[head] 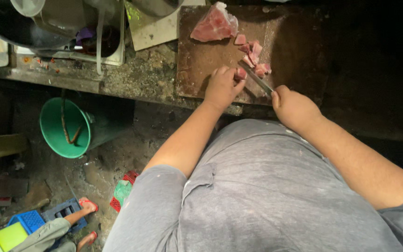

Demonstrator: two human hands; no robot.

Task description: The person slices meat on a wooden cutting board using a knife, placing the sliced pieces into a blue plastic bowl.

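Right grip closed around knife

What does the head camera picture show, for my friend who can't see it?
A person's right hand holds a metal knife while the left hand steadies a small pink meat piece on a worn brown wooden cutting board. A larger pink meat chunk lies farther back; a green plastic bucket stands below.

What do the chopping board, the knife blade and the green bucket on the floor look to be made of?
Chopping board: probably wood, brown, worn and stained matt. Knife blade: likely steel, grey with a dull shine; the right hand hides its handle. Green bucket: seemingly plastic, an even colour with a smooth thin rim.
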